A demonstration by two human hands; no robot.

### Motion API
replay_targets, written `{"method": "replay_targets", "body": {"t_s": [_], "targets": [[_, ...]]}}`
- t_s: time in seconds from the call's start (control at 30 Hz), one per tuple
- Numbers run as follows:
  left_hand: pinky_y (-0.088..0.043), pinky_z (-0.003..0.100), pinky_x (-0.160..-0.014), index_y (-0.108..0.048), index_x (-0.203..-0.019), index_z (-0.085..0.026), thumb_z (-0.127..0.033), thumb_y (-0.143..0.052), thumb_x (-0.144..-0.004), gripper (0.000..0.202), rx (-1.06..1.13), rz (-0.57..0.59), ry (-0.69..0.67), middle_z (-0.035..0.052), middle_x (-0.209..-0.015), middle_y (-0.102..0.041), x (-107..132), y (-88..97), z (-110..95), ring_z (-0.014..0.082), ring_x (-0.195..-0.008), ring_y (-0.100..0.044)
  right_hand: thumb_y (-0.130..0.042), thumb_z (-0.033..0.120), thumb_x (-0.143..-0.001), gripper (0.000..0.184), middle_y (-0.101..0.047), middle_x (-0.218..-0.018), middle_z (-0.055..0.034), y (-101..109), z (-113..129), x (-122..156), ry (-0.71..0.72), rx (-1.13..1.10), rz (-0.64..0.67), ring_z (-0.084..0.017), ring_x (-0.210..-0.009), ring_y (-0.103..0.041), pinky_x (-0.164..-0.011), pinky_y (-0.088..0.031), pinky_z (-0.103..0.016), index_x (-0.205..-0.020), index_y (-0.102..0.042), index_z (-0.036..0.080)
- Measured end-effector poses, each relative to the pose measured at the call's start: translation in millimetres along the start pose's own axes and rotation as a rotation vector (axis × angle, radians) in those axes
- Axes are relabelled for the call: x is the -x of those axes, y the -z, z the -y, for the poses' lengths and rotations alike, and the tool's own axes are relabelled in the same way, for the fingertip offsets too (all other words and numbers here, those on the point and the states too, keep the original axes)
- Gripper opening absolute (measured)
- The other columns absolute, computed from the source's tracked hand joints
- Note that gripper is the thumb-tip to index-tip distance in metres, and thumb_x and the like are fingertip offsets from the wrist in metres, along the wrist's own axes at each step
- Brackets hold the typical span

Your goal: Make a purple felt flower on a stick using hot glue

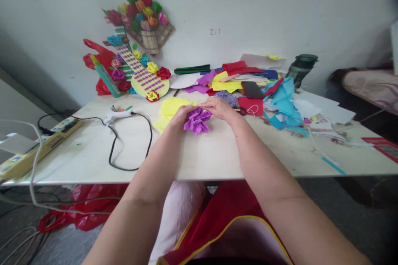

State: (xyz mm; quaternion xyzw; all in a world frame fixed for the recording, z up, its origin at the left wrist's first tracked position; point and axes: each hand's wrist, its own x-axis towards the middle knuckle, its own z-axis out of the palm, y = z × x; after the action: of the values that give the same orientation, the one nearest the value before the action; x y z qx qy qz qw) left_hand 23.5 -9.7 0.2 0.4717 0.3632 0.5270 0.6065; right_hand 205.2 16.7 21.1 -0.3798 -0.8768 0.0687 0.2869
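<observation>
A purple paper flower (197,121) lies on the pale table (93,149) in the middle. My left hand (182,116) is closed on its left side, fingers curled round the folded petals. From the right, my right hand (220,107) pinches the flower's top edge. Yellow paper sheets (170,107) lie just behind the flower. Small scissors with a red handle (241,111) rest beside my right wrist.
A white glue gun (117,114) with a black cord lies at the left, near a power strip (40,143). Coloured paper scraps (280,99) pile at the back right by a dark bottle (301,68). A paper guitar with flowers (139,74) leans on the wall.
</observation>
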Motion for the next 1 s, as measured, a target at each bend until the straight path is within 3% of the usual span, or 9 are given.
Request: {"method": "replay_targets", "body": {"t_s": [0.2, 0.43, 0.53, 0.67, 1.0], "targets": [[-0.034, 0.026, -0.049, -0.051, -0.052, -0.016, -0.026, -0.073, -0.061, 0.026, -0.038, 0.024, -0.022, -0.0019, -0.050, -0.048, 2, -0.4, -2, 0.0092, -0.047, -0.041, -0.060, 0.024, -0.086, 0.025, -0.075, -0.097, -0.0046, -1, 1, 0, -0.001, -0.001, -0.017, -0.016, -0.083, -0.064, -0.074, -0.044, -0.024, -0.106, -0.075, 0.025], [-0.029, 0.025, -0.046, -0.050, -0.052, -0.016, -0.030, -0.076, -0.060, 0.031, -0.071, 0.087, -0.039, -0.0031, -0.048, -0.043, -1, 4.0, 0, 0.0076, -0.045, -0.037, -0.057, 0.030, -0.087, 0.027, -0.075, -0.103, -0.0053, 0, 8, 2, -0.056, -0.147, -0.047, -0.019, -0.093, -0.066, -0.080, -0.047, -0.028, -0.104, -0.076, 0.022], [-0.026, 0.025, -0.044, -0.048, -0.051, -0.017, -0.031, -0.076, -0.061, 0.033, -0.094, 0.109, -0.049, -0.0041, -0.047, -0.041, -3, 6.9, 2, 0.0069, -0.043, -0.034, -0.054, 0.034, -0.087, 0.029, -0.075, -0.090, -0.0039, 1, 12, 3, -0.095, -0.152, -0.040, -0.018, -0.083, -0.065, -0.072, -0.045, -0.026, -0.093, -0.078, 0.018], [-0.028, 0.025, -0.045, -0.053, -0.054, -0.015, -0.029, -0.076, -0.063, 0.029, -0.114, 0.138, -0.058, -0.0031, -0.049, -0.043, -5, 9.9, 5, 0.0072, -0.044, -0.037, -0.054, 0.033, -0.086, 0.031, -0.069, -0.071, -0.0026, 1, 13, 2, -0.100, -0.128, -0.026, -0.014, -0.067, -0.057, -0.062, -0.038, -0.023, -0.076, -0.076, 0.013], [-0.033, 0.024, -0.048, -0.060, -0.059, -0.013, -0.029, -0.077, -0.063, 0.024, -0.104, 0.158, -0.024, -0.0022, -0.052, -0.048, -5, 10.6, 5, 0.0078, -0.046, -0.042, -0.061, 0.029, -0.082, 0.021, -0.071, -0.077, -0.0034, -2, 6, 0, -0.083, -0.148, -0.072, -0.014, -0.071, -0.059, -0.067, -0.042, -0.024, -0.080, -0.078, 0.016]]}}
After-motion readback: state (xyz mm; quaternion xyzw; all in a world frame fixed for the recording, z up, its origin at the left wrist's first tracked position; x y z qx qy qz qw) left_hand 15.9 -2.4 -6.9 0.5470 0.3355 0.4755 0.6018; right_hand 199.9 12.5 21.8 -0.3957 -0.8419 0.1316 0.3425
